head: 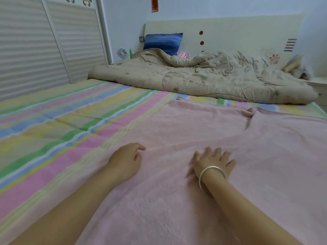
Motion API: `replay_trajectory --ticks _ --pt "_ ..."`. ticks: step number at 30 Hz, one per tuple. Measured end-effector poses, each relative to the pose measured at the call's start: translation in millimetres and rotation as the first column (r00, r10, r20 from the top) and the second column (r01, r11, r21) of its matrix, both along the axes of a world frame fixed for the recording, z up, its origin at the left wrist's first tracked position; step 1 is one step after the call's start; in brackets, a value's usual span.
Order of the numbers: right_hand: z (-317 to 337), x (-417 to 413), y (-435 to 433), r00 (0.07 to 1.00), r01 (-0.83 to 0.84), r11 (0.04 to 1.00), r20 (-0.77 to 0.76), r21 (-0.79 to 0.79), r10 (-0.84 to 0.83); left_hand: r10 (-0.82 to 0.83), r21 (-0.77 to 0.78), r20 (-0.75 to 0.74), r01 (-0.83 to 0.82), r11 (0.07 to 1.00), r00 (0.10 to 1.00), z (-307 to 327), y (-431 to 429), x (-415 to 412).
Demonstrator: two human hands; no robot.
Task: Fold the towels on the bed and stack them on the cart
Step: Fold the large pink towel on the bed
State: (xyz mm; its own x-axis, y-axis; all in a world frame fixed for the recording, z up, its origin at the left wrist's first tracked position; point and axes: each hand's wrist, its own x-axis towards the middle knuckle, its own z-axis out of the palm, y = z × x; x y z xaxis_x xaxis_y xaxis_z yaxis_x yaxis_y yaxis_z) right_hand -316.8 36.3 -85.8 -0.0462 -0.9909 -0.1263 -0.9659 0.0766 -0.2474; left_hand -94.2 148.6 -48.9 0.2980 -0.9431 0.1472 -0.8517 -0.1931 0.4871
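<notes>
Head view: flattening towel (pixel 194 131) on bed (pixel 62 121) for folding.
Right hand (pixel 212 160) pressing, fingers spread; left hand (pixel 125 160) curling on towel, grip unclear.

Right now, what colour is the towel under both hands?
Pale pink towel, clearest in the head view.

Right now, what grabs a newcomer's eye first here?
A large pink towel lies spread at near right, both hands on it: the left hand curled, the right hand flat, a silver bangle at its wrist. The pastel striped sheet shows to its left, a rumpled beige quilt beyond by the headboard.
</notes>
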Motion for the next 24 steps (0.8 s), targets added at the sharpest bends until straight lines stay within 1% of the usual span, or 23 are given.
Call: replay_trajectory --ticks 2,5,8,10,12,14,16,18,19,21,22,23,24 --pt "-1.0 33.0 -5.6 1.0 -0.003 1.0 -0.014 0.016 0.003 -0.058 -0.007 0.017 0.058 0.998 0.998 -2.1 -22.1 2.2" --pt "-5.0 88.8 -12.3 0.98 -0.197 0.98 -0.037 0.014 0.198 -0.114 -0.012 0.038 0.114 0.993 0.993 -11.1 -57.2 13.0" --pt "-2.2 116.1 -34.9 0.915 -0.4 0.916 0.044 -0.035 0.401 -0.126 -0.013 0.047 0.126 0.992 0.991 -19.4 -93.7 28.9" --pt "4.0 120.3 -62.3 0.887 -0.43 0.893 0.121 -0.132 0.445 -0.116 -0.02 0.064 0.117 0.993 0.991 -22.7 -120.1 40.5" --pt "11.1 117.1 -97.6 0.903 -0.359 0.903 0.159 -0.235 0.4 -0.087 -0.03 0.08 0.089 0.996 0.993 -25.8 -149.2 49.5" --pt "17.9 108.8 -135.4 0.93 -0.272 0.918 0.165 -0.29 0.328 -0.072 -0.052 0.077 0.076 0.996 0.994 -27.9 -181.8 55.6" --pt "24.3 97.4 -173.7 0.954 -0.26 0.916 0.064 -0.306 0.292 -0.06 -0.072 0.061 0.064 0.995 0.996 -31.7 -220.9 58.4" --pt "25.7 88.2 -211.1 0.96 -0.28 0.927 -0.083 -0.249 0.268 -0.039 -0.108 0.055 0.045 0.993 0.998 -38.7 -262.0 57.0" --pt "21.3 84.6 -225.2 0.957 -0.284 0.94 -0.121 -0.192 0.264 -0.03 -0.128 0.072 0.039 0.991 0.997 -43.5 -279.8 52.5" --pt "-0.3 85.6 -235.9 0.957 -0.277 0.959 -0.104 -0.064 0.27 -0.005 -0.164 0.197 0.038 0.986 0.98 -56.7 -298.1 43.7" --pt "-15.3 87.9 -237.9 0.959 -0.27 0.962 -0.106 -0.036 0.265 0.009 -0.174 0.261 0.038 0.984 0.965 -65.8 -302.9 41.0" --pt "-25.3 90.1 -238.7 0.959 -0.264 0.964 -0.122 -0.042 0.257 0.014 -0.183 0.3 0.043 0.982 0.954 -71.1 -305.7 40.4" --pt "-33.2 91.8 -241.3 0.958 -0.26 0.964 -0.143 -0.059 0.25 0.014 -0.185 0.304 0.045 0.982 0.953 -75.4 -308.6 41.0"
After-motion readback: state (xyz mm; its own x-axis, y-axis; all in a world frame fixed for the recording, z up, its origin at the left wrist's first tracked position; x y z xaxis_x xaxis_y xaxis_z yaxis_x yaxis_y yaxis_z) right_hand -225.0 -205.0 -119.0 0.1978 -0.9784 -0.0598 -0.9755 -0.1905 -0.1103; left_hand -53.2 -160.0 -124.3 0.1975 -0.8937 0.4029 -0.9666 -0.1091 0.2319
